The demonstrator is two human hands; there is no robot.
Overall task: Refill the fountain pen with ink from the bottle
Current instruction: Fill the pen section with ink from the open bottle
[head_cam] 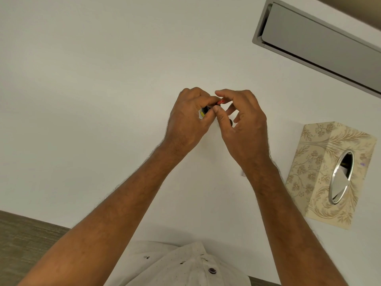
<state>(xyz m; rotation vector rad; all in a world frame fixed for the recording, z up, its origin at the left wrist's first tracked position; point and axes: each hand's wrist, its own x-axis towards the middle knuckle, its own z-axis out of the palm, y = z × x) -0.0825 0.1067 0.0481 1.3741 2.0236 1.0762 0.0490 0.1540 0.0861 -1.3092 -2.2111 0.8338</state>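
You have one view only, from the head camera, looking steeply down and forward onto the white surface [103,79]. It sits close above the forearms; the near edge crosses bottom left, a tissue box [329,172] lies toward the right edge.

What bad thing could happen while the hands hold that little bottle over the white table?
The left hand grips a small dark ink bottle above the white table, so a slip could probably spill ink and stain it. The right hand fiddles with a thin red piece, which might drop. The tissue box sits off to the side, not at hand.
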